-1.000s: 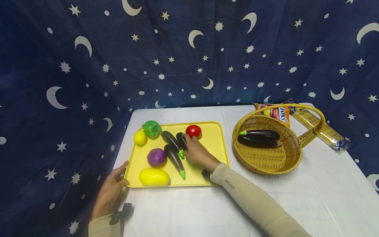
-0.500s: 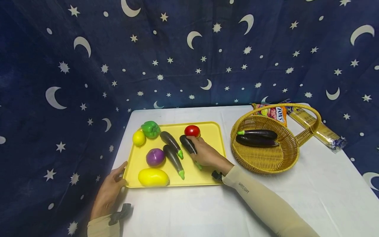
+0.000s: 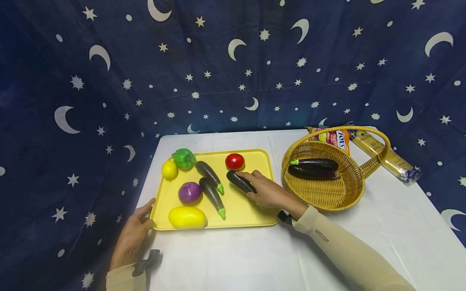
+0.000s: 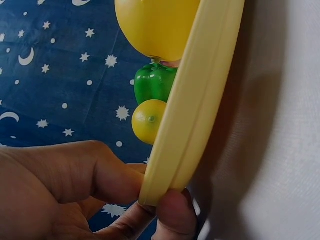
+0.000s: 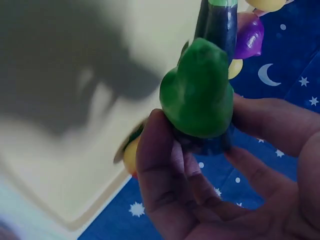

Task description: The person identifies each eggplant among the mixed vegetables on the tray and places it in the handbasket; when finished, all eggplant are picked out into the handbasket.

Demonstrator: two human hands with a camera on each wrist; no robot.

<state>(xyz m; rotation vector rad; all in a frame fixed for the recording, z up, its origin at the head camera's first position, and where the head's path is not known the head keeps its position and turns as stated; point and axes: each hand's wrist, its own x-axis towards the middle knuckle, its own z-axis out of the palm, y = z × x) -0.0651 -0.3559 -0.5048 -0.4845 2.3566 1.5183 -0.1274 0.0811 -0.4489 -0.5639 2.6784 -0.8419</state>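
Note:
My right hand grips a dark eggplant over the right part of the yellow tray. In the right wrist view, thumb and fingers close around the eggplant just behind its green cap. At the tray's near left corner, my left hand holds the rim; the left wrist view has its fingers pinching the tray edge. Two more eggplants lie in the middle of the tray. Inside the wicker basket on the right are two eggplants side by side.
Also on the tray are a red tomato, a green bell pepper, a lemon, a purple round vegetable and a large yellow oval fruit. Behind the basket, with its raised handle, lie a Fox's candy bag and a long golden packet.
My right hand has drawn the gripped eggplant to the right, away from the two others on the tray. The left hand has stayed at the tray's corner.

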